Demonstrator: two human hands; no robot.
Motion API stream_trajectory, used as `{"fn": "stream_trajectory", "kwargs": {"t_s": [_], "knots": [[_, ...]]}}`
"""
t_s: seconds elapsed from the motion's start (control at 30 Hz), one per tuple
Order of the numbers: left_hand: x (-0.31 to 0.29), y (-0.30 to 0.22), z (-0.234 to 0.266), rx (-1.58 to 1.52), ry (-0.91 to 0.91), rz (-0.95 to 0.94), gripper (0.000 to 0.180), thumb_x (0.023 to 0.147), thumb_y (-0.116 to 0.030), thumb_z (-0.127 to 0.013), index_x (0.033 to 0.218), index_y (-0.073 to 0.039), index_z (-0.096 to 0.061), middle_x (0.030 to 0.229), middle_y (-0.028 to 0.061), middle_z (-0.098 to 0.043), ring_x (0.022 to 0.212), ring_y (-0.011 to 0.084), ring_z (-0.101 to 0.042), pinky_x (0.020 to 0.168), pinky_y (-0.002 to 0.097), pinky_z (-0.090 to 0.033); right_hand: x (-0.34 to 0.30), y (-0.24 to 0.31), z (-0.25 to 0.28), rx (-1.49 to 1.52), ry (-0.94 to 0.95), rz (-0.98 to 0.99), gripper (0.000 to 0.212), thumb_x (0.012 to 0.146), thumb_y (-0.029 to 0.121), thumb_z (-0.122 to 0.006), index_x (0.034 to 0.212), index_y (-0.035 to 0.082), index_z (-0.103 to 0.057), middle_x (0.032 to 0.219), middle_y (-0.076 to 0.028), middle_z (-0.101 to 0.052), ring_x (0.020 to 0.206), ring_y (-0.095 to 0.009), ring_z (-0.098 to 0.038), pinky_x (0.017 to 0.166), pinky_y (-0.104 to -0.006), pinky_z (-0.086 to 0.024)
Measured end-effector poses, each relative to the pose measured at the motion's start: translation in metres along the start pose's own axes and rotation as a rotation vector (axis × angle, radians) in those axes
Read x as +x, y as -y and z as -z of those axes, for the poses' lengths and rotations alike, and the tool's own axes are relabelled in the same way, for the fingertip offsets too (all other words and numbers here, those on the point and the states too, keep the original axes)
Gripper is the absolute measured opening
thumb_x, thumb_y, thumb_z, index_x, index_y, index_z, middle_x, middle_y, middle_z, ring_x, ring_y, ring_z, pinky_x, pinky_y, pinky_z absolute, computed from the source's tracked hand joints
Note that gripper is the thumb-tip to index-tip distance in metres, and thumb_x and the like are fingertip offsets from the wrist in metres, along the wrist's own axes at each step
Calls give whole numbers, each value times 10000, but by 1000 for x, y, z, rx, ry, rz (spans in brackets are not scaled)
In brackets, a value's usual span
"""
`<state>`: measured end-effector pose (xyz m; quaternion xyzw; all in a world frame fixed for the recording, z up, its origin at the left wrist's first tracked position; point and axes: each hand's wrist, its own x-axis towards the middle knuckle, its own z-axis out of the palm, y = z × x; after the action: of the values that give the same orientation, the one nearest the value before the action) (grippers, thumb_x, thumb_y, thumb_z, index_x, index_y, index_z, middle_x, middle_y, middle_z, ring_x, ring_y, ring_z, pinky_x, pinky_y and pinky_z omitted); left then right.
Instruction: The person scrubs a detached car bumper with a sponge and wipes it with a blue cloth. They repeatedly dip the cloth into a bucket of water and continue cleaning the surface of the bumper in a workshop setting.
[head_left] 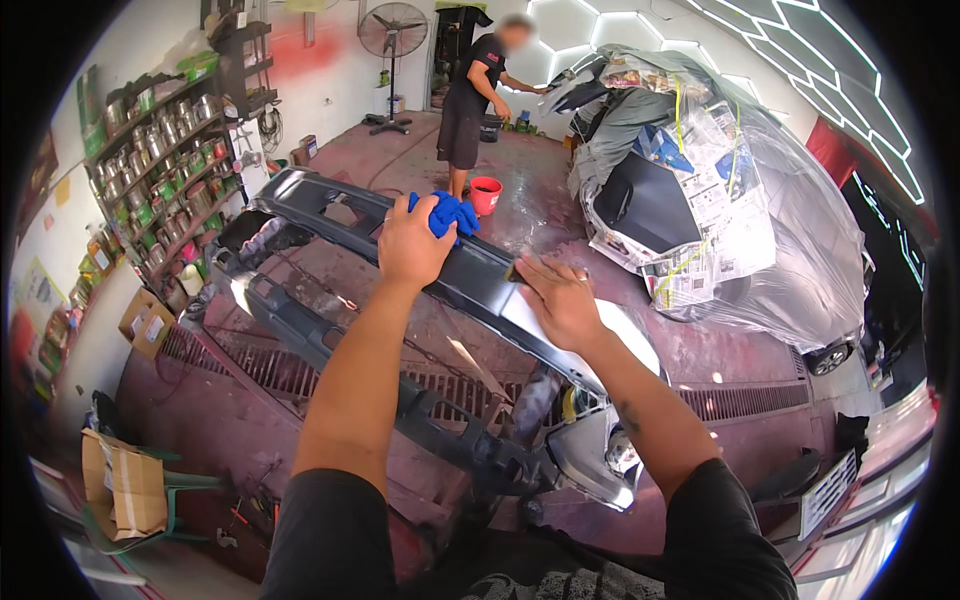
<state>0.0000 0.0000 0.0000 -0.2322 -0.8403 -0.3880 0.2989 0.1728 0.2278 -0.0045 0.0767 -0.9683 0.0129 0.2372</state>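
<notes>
A long dark grey car bumper (pixel 468 274) lies across the middle, its right end white and shiny. My left hand (pixel 410 245) is closed around a crumpled blue cloth (pixel 447 214) at the bumper's far edge. Further right, my right hand (pixel 560 303) is pressed on the bumper's upper face. Under its fingertips the edge of a small olive-brown pad (pixel 512 272) shows; the palm hides the remainder. Padded supports, one of them a wrapped post (pixel 537 405), stand beneath the bumper.
Behind the bumper are a red bucket (pixel 485 197) and another person (pixel 475 100) reaching toward a dark part. A car (pixel 740 210) wrapped in plastic and newspaper stands right. Shelves of cans (pixel 160 150) line the left wall. A green chair (pixel 185 490) holds a cardboard box. Floor grates (pixel 740 402) run below.
</notes>
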Motion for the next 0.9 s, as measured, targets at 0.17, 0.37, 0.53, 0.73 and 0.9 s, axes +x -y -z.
{"fn": "stream_trajectory", "kwargs": {"t_s": [0.17,0.37,0.53,0.73,0.9], "knots": [[13,16,6,10,25,-64,549,868,-349,-896,1349,-148,-722,1332,192,-649,1239,444,-661,1015,553,-573,68,42,-30,122,23,-78,481,1127,321,-569,1531,72,-648,1609,-125,-634,1401,-403,-625,1155,-582,-488],[9,18,8,34,4,27,553,860,-351,-900,1344,-149,-725,1337,188,-649,1242,436,-661,1020,547,-574,2,3,5,209,64,54,460,1140,294,-542,1513,45,-645,1642,-141,-596,1373,-409,-633,1157,-536,-506],[10,5,-3,-4,-20,-11,538,853,-339,-905,1331,-160,-736,1305,180,-656,1226,434,-667,1007,548,-580,49,18,-11,214,83,5,434,1135,235,-565,1518,46,-645,1645,-148,-591,1375,-413,-626,1162,-509,-504],[9,15,6,-19,-14,7,478,857,-324,-908,1274,-165,-735,1265,172,-660,1185,431,-681,1012,543,-568,-2,-9,9,183,98,92,453,1122,241,-602,1537,61,-639,1651,-133,-590,1464,-401,-566,1180,-534,-496],[17,19,-1,-156,38,19,459,865,-311,-910,1253,-151,-723,1236,161,-677,1173,419,-694,973,534,-567,56,28,-16,40,63,205,456,1114,256,-618,1531,74,-655,1634,-106,-615,1545,-387,-493,1188,-610,-466]]}}
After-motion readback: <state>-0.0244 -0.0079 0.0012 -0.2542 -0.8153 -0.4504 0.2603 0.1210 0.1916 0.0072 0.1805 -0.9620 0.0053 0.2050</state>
